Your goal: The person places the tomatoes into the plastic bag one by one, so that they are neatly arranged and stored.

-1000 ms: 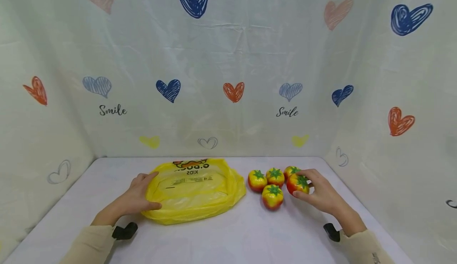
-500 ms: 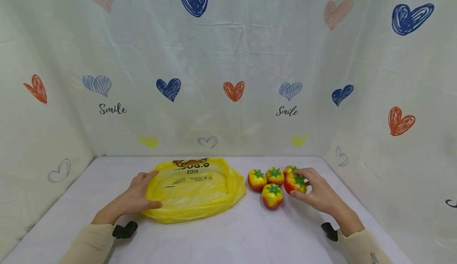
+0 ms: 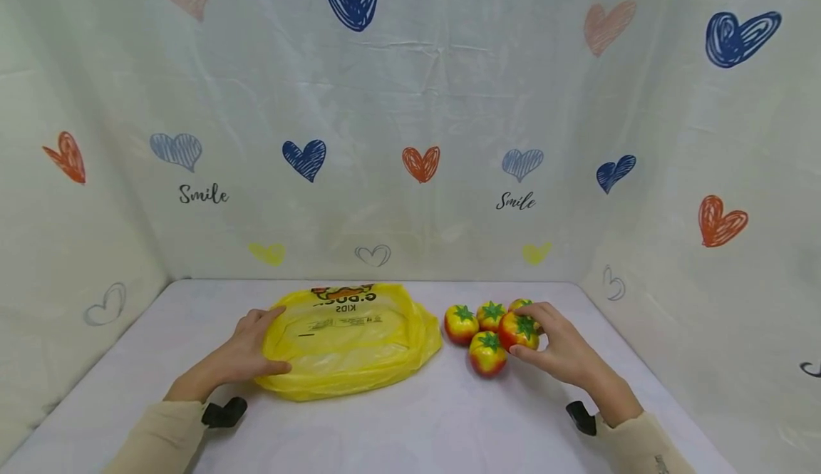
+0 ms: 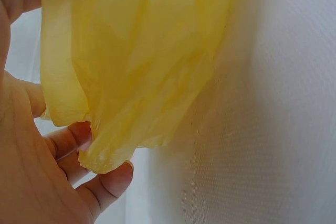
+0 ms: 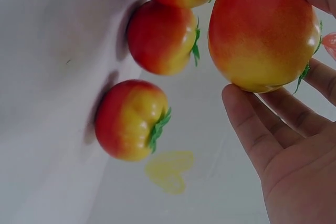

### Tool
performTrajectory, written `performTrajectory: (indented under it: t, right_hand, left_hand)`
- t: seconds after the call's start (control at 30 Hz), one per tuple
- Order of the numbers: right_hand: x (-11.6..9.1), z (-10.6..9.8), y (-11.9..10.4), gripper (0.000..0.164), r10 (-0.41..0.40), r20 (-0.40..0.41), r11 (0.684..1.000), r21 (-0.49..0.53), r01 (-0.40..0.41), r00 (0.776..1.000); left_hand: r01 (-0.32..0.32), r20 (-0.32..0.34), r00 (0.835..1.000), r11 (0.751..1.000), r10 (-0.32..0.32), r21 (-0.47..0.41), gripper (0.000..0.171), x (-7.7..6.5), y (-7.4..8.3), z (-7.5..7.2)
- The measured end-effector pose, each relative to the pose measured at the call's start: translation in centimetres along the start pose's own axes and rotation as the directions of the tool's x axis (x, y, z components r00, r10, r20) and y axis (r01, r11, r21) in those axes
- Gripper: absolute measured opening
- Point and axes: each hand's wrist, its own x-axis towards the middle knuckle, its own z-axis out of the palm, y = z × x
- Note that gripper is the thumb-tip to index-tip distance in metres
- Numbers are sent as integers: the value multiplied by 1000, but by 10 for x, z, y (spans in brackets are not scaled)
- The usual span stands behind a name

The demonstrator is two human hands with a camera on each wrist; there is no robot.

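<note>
A yellow plastic bag (image 3: 346,346) with printed lettering lies on the left part of the table. My left hand (image 3: 246,349) spreads thumb and fingers along the bag's left edge; the left wrist view shows its fingertips touching the thin film. My right hand (image 3: 564,346) grips a red-and-yellow toy tomato (image 3: 518,331) with green leaves between thumb and fingers. Close around it stand several more: a toy tomato (image 3: 461,324) by the bag, another tomato (image 3: 488,354) in front, and a partly covered tomato (image 5: 134,120) at the back. In the right wrist view the held tomato appears raised off the table.
The white table (image 3: 410,431) ends at a back curtain (image 3: 385,217) printed with hearts. Side curtains (image 3: 712,303) stand along its left and right edges. A black wrist camera mount (image 3: 224,413) sits at the left cuff, with a similar mount (image 3: 581,418) at the right one.
My right hand has moved a little left with the toy tomato, bringing it nearer the others. The left hand and the bag have stayed in place.
</note>
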Motion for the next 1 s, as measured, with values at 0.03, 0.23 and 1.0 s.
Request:
performTrajectory:
  t: [0.03, 0.23, 1.0]
  right_hand:
    - [1, 1, -1, 57, -12, 0, 1000, 4, 12, 1000]
    - [10, 7, -12, 55, -46, 12, 998, 45, 46, 999]
    - [53, 41, -74, 51, -134, 81, 985, 123, 124, 988]
  left_hand:
    - [-1, 0, 1000, 1000, 1, 1, 101, 0, 0, 0]
    - [-21, -5, 1000, 1000, 21, 8, 101, -1, 1, -1]
    - [-20, -1, 1000, 1000, 20, 16, 100, 0, 2, -1]
